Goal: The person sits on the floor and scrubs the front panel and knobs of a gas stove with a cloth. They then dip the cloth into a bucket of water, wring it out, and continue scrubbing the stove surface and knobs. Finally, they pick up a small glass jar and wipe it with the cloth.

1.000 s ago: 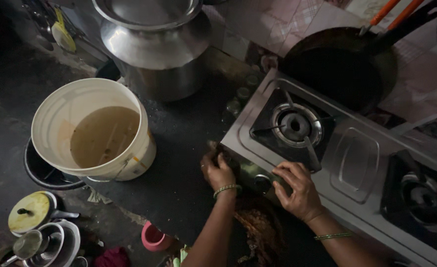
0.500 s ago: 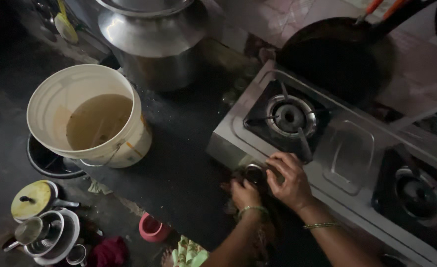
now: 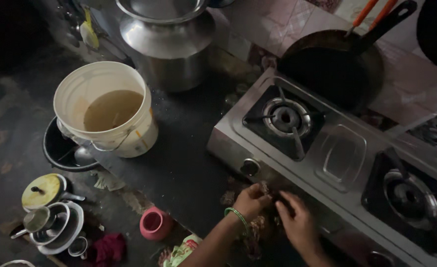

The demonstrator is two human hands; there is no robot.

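Both hands, left hand [image 3: 250,200] and right hand [image 3: 297,225], are working a soft dark rag [image 3: 272,195] at the stove [image 3: 342,158] front edge; fingers are pinching together on it; limp, light, likely best gripped bunched.

Steel 2-burner gas stove [image 3: 344,155], unlit, angled on dark counter, knob at front.

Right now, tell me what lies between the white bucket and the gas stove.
In the head view, only bare dark countertop separates the white bucket from the gas stove; nothing stands on that stretch.
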